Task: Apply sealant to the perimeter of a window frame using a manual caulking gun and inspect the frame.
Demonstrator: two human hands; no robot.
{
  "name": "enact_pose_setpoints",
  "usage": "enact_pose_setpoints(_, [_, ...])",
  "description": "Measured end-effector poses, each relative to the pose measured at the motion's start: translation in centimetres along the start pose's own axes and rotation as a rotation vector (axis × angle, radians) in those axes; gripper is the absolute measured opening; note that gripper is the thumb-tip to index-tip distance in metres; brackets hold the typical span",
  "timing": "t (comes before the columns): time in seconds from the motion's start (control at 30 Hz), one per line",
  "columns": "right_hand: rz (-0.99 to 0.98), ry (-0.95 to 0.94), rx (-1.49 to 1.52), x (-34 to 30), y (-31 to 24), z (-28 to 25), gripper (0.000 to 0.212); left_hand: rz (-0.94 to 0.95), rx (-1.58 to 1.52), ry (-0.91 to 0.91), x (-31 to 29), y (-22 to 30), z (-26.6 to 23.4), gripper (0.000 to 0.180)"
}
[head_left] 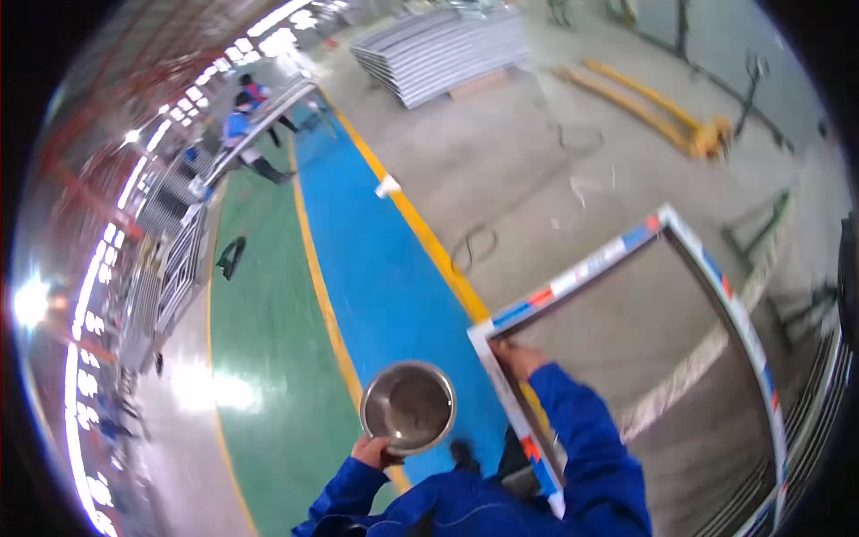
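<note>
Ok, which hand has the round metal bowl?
The left hand, gripping the metal bowl at its near edge; the right hand instead grips the large rectangular frame near one corner.

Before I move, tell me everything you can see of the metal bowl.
The bowl is round and shiny, apparently metal, with a bright rim and a darker, brownish inside bottom. Its open side faces the camera. The left hand holds it in the air by its near rim, apart from the frame to its right. Whether it holds anything is unclear.
</note>
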State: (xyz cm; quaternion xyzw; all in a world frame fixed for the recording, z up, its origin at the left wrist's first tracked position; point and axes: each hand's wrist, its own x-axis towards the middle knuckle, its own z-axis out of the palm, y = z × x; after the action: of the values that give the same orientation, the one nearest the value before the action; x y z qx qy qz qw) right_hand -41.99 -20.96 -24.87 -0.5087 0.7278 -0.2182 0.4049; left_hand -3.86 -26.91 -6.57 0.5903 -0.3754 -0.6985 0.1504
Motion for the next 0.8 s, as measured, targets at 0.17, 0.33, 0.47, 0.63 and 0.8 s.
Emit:
enact_pose_setpoints(0.17, [-0.173, 0.096, -0.201, -4.0, -3.4, -3.0, 0.054, -0.01, -0.056, -0.086, 0.0, -0.3, 0.1, 0.032])
enact_pose_setpoints(0.33, [-0.06, 0.068, -0.279, -4.9, -4.9, -5.0, 0.054, -0.029, -0.081, -0.063, 1.6, -0.5, 0.4, 0.027])
enact_pose_setpoints(0.47, [-0.047, 0.096, -0.262, -3.6, -2.7, -4.8, 0.064, -0.043, -0.07, -0.104, 2.4, 0.4, 1.1, 0.026])
enact_pose_setpoints(0.63, [-0.041, 0.095, -0.313, -3.1, -2.3, -4.4, 0.064, -0.017, -0.091, -0.124, 3.0, 0.2, 0.7, 0.026])
enact_pose_setpoints(0.8, [0.001, 0.275, -0.318, -5.4, -3.6, -6.2, 0.049, -0.018, -0.087, -0.157, 4.4, 0.2, -0.3, 0.025])
